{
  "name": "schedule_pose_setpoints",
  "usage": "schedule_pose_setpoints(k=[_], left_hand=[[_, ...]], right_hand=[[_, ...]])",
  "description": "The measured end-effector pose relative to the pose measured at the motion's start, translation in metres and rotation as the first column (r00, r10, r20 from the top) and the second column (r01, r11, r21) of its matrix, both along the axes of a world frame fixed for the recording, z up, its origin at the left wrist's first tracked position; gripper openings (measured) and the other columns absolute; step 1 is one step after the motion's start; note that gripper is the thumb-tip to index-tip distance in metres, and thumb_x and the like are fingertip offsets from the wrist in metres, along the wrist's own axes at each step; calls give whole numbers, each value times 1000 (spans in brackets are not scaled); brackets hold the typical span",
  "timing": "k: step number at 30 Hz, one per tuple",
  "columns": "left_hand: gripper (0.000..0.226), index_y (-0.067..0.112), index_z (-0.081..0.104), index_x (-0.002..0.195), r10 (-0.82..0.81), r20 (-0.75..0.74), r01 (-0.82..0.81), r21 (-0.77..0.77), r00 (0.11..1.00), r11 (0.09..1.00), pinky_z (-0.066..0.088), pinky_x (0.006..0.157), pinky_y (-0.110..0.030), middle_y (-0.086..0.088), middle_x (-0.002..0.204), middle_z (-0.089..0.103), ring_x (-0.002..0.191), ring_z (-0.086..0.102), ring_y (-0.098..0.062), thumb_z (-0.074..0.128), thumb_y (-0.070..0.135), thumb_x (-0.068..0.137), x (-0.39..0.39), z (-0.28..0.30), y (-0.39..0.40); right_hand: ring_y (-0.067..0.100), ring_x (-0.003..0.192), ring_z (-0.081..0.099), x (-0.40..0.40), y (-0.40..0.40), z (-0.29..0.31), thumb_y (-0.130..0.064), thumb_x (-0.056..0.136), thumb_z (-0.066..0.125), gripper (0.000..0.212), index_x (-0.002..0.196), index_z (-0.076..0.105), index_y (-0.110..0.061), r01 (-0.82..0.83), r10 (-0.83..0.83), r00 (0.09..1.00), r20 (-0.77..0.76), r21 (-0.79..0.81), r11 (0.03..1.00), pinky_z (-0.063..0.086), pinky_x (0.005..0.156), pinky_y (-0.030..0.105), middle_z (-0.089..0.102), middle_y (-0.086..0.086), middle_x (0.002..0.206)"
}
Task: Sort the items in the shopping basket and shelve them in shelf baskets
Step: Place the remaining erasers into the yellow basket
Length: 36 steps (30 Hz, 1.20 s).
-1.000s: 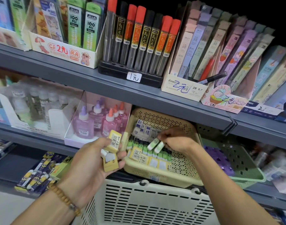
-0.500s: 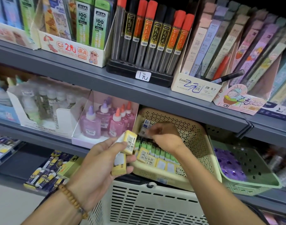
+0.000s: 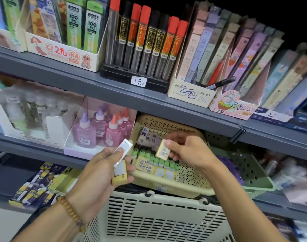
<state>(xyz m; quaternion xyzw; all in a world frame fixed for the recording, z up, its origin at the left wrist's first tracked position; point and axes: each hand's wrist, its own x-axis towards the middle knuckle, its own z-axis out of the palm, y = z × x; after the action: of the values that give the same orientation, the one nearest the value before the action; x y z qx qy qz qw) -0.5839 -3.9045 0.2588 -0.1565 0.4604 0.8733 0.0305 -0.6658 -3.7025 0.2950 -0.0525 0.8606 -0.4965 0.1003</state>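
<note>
- The grey shelving (image 3: pixel 114 95) is seen across the whole view; boxes of lead refills and a black rack of red-capped tubes (image 3: pixel 145 44) are stood along the upper board; pink glue bottles (image 3: pixel 100 130) are stood in a carton on the lower board.
- The white shopping basket (image 3: pixel 158 219) is seen at the bottom, just below the shelf edge and between the two forearms.
- The beige shelf basket (image 3: pixel 192 180) is set on the lower board, right of the glue bottles; small boxed erasers are laid inside in rows; a green basket (image 3: pixel 250 172) is set just beside it on the right.
- The left hand (image 3: pixel 100 173) is curled round two small boxes; the yellow box (image 3: pixel 120 173) is held upright, long axis near vertical; the white-faced box (image 3: pixel 125 146) is pinched above it, tilted, upper end pointed up and right.
- The right hand (image 3: pixel 189 151) is held over the beige basket; a pale yellow eraser box (image 3: pixel 163 151) is pinched between thumb and fingers, long axis slanted, barcode face turned toward the camera.
</note>
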Motion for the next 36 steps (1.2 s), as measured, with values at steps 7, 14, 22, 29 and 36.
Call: schedule_pose_setpoints(k=[7, 14, 22, 29, 36], left_hand=[[12, 7, 59, 98, 23, -37, -17, 149, 999, 989, 55, 55, -32, -8, 80, 67, 79, 73, -24, 47, 10, 98, 0, -1, 10], [18, 7, 59, 97, 44, -51, -30, 254, 998, 967, 57, 54, -32, -11, 87, 63, 78, 74, -24, 41, 6, 100, 2, 3, 19], [19, 2, 54, 111, 97, -89, -64, 314, 991, 947, 59, 64, -35, -13, 98, 61, 91, 72, -24, 38, 6, 101, 2, 7, 21], [19, 4, 61, 98, 81, -99, -65, 160, 992, 985, 57, 71, -30, -15, 104, 66, 98, 70, -21, 43, 9, 100, 2, 2, 15], [12, 17, 74, 96, 133, -10, -131, -266, 991, 955, 41, 59, -25, 1, 82, 71, 71, 58, -11, 67, 22, 87, 2, -12, 7]], right_hand=[[7, 51, 59, 6, 49, -17, -3, 94, 59, 20, 77, 66, -11, -19, -50, 975, 218, 304, 952, 51, 52, 21, 63, -1, 57], [10, 59, 62, 7, 28, -32, -2, 92, 62, 19, 77, 68, -12, -30, -40, 973, 229, 296, 955, 52, 56, 22, 65, 0, 70], [1, 55, 52, 50, -23, 0, -49, 74, 78, 31, 71, 73, -18, -266, 264, 963, 61, 22, 964, 40, 54, 12, 63, -12, 61], [11, 62, 59, 44, -31, -4, -9, 85, 71, 13, 75, 73, -16, -64, 112, 982, 155, -282, 957, 46, 49, 20, 69, 5, 75], [11, 53, 55, 8, 3, -9, -4, 88, 69, 7, 94, 68, 0, 173, -135, 972, 192, -200, 964, 46, 46, 18, 65, 11, 73]])
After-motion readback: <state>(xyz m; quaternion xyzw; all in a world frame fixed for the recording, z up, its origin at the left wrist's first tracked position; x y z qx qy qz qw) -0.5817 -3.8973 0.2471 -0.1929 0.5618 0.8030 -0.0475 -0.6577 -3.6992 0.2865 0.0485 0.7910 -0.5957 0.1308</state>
